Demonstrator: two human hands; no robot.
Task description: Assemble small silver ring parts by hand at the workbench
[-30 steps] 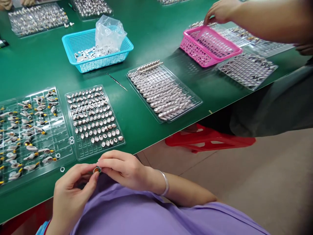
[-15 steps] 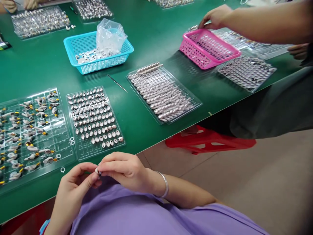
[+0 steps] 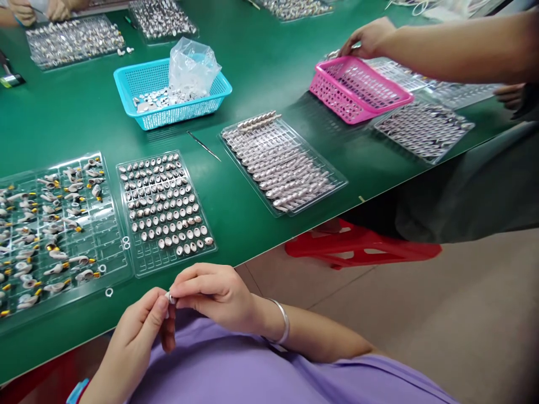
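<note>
Seen from above, a seated person in purple clothing [image 3: 269, 365] works at a green table [image 3: 261, 238]. At lower left of centre, the left hand [image 3: 141, 322] pinches a small pale part [image 3: 170, 298] between thumb and fingertips. The right hand [image 3: 217, 289], coming in from the right with a bracelet [image 3: 284, 322] on its wrist, pinches the same part from the other side. The fingers cover most of it, so its exact shape cannot be told. It is held in front of the body, at the table's near edge. For such close fingertip work, it seems best to let one hand steady the part while the other makes small, light adjustments; pressing hard could make it slip, and a drop here might land in the lap or on the floor. Turning it towards the light would probably help alignment. Just above the hands is a clear tray [image 3: 145, 261] of small oval pieces; left of it, a larger tray [image 3: 113, 249] holds yellow-tipped parts. A loose white ring [image 3: 109, 292] lies below that larger tray, and tweezers [image 3: 203, 146] lie above centre-left.
</note>
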